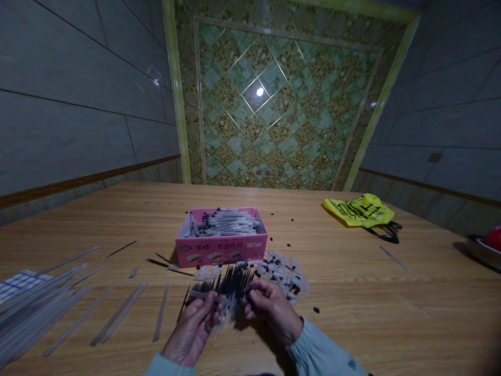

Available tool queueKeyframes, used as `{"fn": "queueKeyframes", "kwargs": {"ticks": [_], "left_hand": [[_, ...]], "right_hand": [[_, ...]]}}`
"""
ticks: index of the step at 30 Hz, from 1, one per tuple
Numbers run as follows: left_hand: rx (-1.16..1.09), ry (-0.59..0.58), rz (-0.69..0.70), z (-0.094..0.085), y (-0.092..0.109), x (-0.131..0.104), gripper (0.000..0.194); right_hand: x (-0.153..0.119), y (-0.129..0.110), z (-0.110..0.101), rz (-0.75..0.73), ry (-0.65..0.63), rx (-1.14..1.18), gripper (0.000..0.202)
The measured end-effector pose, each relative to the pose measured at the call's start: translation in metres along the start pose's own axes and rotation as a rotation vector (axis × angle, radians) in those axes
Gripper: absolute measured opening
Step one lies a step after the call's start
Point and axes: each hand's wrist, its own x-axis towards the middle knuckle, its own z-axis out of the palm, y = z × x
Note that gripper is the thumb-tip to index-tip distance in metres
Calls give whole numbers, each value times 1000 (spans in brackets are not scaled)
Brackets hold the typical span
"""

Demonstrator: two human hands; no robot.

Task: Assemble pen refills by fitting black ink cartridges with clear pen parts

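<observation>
My left hand (195, 324) pinches a translucent tube (203, 296) between thumb and fingers. Close on its right, my right hand (270, 308) has its fingertips closed around a small dark piece, too small to make out well. Between and beyond the hands lies a pile of thin black sticks (235, 281). Small clear caps and black bits (284, 274) are heaped right of that pile. Behind it stands a pink box (221, 250), open at the top, filled with whitish pen-like tubes (230, 223).
Many long translucent tubes (35, 313) lie at the left, near a blue-and-white checked item (23, 284). A yellow bag (358, 210) rests at the back right. One tube (395, 259) lies below it. A bowl (483, 253) stands at the right edge.
</observation>
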Motion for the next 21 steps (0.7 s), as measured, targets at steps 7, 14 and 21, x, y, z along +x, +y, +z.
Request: {"fn": "queueKeyframes", "kwargs": {"ticks": [7, 14, 21], "left_hand": [[20, 11, 3, 0, -2, 2, 12], [-6, 19, 8, 2, -2, 1, 11], [48, 24, 39, -1, -7, 6, 12]], "right_hand": [[-4, 5, 10, -93, 32, -109, 38], [-8, 7, 16, -241, 157, -467, 10], [-8, 10, 15, -267, 171, -569, 11]]}}
